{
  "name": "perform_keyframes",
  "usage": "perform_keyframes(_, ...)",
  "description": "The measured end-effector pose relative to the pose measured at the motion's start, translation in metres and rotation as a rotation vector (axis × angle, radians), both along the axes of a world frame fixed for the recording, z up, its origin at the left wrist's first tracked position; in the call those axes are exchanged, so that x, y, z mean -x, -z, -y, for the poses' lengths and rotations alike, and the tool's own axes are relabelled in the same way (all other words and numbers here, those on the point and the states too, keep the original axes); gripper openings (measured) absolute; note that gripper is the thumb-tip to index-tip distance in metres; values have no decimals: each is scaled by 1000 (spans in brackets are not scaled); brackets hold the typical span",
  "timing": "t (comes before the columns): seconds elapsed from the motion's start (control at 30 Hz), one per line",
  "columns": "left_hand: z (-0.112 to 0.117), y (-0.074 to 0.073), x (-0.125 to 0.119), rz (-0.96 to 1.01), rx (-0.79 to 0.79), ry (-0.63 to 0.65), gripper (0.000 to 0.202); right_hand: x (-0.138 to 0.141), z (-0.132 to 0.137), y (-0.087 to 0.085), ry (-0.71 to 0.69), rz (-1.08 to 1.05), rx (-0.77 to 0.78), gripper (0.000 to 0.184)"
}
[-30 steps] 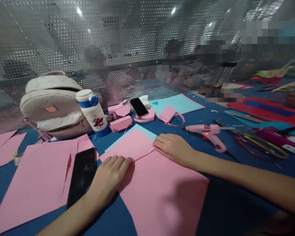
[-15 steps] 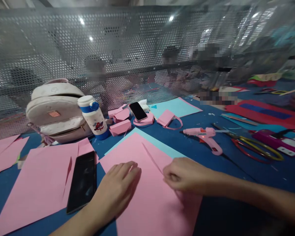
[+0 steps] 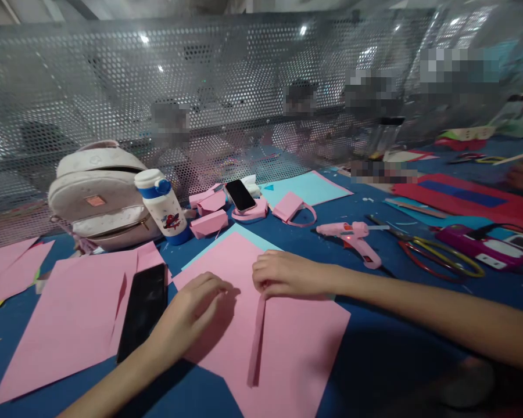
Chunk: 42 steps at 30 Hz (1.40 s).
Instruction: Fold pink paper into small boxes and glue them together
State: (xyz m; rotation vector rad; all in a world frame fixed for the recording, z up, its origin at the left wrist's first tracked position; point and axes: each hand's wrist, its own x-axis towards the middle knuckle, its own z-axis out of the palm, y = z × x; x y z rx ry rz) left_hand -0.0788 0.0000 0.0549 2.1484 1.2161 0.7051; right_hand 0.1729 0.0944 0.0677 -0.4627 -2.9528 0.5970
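Note:
My right hand [image 3: 283, 274] pinches the upper end of a narrow folded pink paper strip [image 3: 257, 345]. The strip points down toward me across the pink paper sheets [image 3: 296, 348]. My left hand [image 3: 196, 307] hovers or rests at the left side of the sheets, its fingers loosely bent and nothing visible in them. Beneath the pink sheets, a light blue sheet [image 3: 243, 232] shows at the far edge. Just left of my left hand lies a large black phone or tablet [image 3: 143, 310], partly on another pink sheet [image 3: 76, 325].
Behind stand a white backpack [image 3: 104, 197] and a bottle [image 3: 165, 212]. Small pink paper bags [image 3: 289, 206] and a smaller phone [image 3: 239, 195] lie beyond the sheets. To the right are a pink glue gun [image 3: 351, 235], scissors [image 3: 436, 255] and a purple device [image 3: 483, 247].
My right hand has moved left and away from me, and the strip has swung to point toward me. My left hand's fingers have bent more.

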Motion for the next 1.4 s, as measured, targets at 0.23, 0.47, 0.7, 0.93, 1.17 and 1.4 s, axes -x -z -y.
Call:
perform_keyframes(0.23, 16, -12, -13, 7, 338, -5, 28, -13, 16, -6, 138, -1, 242, 10)
perform_keyframes(0.47, 11, -1, -28, -183, 216, -7, 26, -23, 20, -5, 170, -8, 314, 11)
perform_keyframes(0.7, -2, 9, -24, -252, 66, 128, 27, -23, 11, 8, 197, 26, 306, 11)
perform_keyframes(0.93, -1, 23, -24, -482, -339, 123, 30, -19, 18, 24, 127, 19, -52, 22)
perform_keyframes(1.17, -6, 33, -27, -606, -585, 87, 29, -17, 17, 27, 64, 127, -254, 22)
perform_keyframes(1.4, -5, 37, -31, -619, -690, 67, 30, -20, 18, 40, 45, 81, -374, 23)
